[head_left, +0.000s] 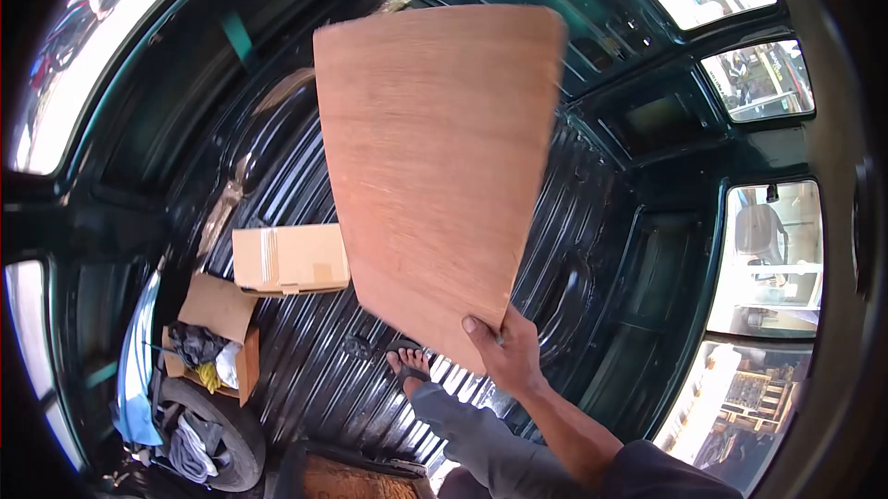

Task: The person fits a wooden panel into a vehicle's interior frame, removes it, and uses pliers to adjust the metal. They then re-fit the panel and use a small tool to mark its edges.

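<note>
A large flat wooden panel (435,157), reddish brown, is held up in the middle of the view. My right hand (507,348) grips its lower right corner, the thumb on the near face and the other fingers hidden behind it. The panel hides part of the ribbed black floor (305,351) and overlaps the right edge of a closed cardboard box (287,258). My left hand does not show.
An open cardboard box (245,365) with black, yellow and white items stands at the lower left, above a tire (242,448) with cloth in it. My sandalled foot (409,365) is on the floor. Dark green vehicle walls with windows surround the space.
</note>
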Demonstrator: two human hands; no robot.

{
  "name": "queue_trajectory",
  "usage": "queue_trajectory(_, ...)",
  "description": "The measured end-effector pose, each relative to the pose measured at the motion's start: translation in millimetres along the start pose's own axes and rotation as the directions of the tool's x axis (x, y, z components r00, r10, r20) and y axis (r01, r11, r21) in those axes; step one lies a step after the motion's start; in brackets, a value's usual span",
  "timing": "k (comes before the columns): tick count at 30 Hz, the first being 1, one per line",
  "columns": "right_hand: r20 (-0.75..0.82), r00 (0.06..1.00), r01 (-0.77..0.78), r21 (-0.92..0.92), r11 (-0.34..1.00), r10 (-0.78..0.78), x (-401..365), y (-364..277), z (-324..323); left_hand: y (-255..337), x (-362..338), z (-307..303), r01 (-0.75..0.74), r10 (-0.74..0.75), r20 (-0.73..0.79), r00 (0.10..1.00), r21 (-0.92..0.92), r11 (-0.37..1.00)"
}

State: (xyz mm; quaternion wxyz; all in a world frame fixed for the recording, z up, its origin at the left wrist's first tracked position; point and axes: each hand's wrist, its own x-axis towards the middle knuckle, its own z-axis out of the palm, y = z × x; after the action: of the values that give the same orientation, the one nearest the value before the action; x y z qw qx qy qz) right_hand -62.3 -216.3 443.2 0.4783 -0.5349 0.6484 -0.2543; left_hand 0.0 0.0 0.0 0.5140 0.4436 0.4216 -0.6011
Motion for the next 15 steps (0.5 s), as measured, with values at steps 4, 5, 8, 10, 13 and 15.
queue_trajectory(4,-0.197,0.968,-0.108,0.242,0.964,0.158,62,-18,-54,20,-52,46,-0.058,0.061,-0.070,0.996,0.038,0.998)
queue_trajectory(5,-0.073,0.974,-0.213,0.047,0.976,0.216,69,-16,-75,8,-83,71,-0.108,0.131,-0.063,0.989,0.279,0.954)
queue_trajectory(8,-0.115,0.960,-0.243,0.117,0.963,0.256,77,-11,-119,80,-172,95,-0.250,0.317,0.101,0.943,0.845,0.473)
queue_trajectory(10,-0.128,0.950,-0.265,0.148,0.953,0.284,79,8,-154,137,-231,129,-0.299,0.354,0.288,0.890,0.954,-0.024)
queue_trajectory(13,-0.181,0.949,-0.181,0.360,0.915,0.258,86,56,-206,194,-299,203,-0.250,0.226,0.559,0.798,0.648,-0.719)
queue_trajectory(15,-0.221,0.931,-0.155,0.482,0.863,0.290,96,79,-245,180,-310,336,-0.372,-0.074,0.510,0.857,0.511,-0.775)
